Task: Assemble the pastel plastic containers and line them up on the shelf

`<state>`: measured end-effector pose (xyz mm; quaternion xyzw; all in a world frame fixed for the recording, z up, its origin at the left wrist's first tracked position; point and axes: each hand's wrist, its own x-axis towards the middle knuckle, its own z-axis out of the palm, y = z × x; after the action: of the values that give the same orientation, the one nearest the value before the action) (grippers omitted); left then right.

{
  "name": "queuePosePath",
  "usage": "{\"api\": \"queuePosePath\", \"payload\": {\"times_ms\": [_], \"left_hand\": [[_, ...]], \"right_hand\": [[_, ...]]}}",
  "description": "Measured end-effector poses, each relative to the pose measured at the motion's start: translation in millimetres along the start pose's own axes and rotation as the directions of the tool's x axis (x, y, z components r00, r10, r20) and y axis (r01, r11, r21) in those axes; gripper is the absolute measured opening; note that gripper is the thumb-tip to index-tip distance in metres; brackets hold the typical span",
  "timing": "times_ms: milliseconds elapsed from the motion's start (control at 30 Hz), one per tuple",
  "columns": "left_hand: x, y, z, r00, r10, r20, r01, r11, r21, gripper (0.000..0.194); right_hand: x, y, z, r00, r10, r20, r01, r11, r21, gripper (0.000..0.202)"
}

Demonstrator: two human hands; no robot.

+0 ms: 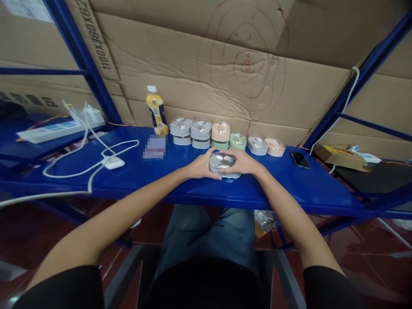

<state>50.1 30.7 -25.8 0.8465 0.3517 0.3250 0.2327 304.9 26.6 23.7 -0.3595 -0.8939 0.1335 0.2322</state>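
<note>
Near the front edge of the blue table (189, 189), both my hands grip a small grey box with a shiny clear lid (221, 161). My left hand (202, 165) curls round its left side, thumb at the front. From the other side my right hand (243, 162) wraps it, fingers over the top and right edge. Behind it similar boxes stand in a row: stacked grey boxes (182, 128), a pink box (221, 131) on a green one, a green box (237, 141), a grey box (257, 146) and a pink box (274, 146).
A yellow drink bottle (156, 110) stands at the back left, with a blurred flat item (154, 146) before it. A white cable with an adapter (114, 162) lies left, near a power strip (58, 130). A phone (300, 159) and an open carton (341, 158) are at right.
</note>
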Motion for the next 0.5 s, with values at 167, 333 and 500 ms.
{"api": "queuePosePath", "payload": {"times_ms": [167,333,500], "left_hand": [[0.7,2.6,0.1,1.0,-0.03,0.004,0.03,0.999,-0.014,0.143],[-0.4,8.7,-1.4,0.999,-0.051,0.012,0.051,0.998,-0.033,0.14],[-4.2,12.8,-4.5,0.998,-0.061,0.034,0.062,0.997,-0.034,0.136]], "right_hand": [[0.9,-3.5,-1.0,1.0,-0.005,0.028,0.006,0.999,-0.046,0.09],[-14.7,0.5,3.5,0.999,-0.022,0.025,0.023,0.998,-0.05,0.103],[-40.9,8.9,3.4,1.0,-0.027,0.001,0.027,0.999,-0.045,0.114]]}}
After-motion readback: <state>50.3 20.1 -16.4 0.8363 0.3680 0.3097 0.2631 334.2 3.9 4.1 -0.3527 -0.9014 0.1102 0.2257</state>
